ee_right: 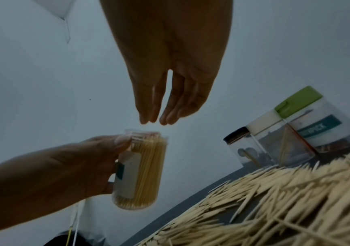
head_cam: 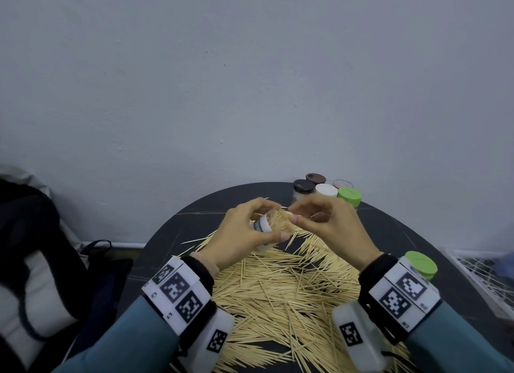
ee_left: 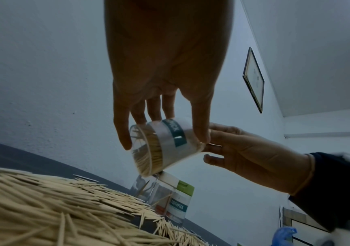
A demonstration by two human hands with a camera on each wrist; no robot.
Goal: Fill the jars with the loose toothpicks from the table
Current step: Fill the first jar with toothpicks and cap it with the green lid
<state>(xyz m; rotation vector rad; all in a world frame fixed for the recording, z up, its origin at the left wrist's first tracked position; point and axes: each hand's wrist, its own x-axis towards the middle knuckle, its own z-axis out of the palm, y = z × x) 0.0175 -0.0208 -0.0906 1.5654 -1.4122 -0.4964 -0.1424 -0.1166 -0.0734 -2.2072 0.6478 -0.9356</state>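
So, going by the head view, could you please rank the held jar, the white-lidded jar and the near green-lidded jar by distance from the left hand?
1. Held jar, gripped in the left hand.
2. White-lidded jar, far edge, right of centre.
3. Near green-lidded jar, behind the right wrist.

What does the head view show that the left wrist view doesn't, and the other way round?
Only the head view shows the green-lidded jar near the right wrist and both wrist bands. Only the left wrist view shows a framed picture on the wall and the held jar's clear base. Both show the left hand gripping that jar, the right hand at its mouth, and loose toothpicks.
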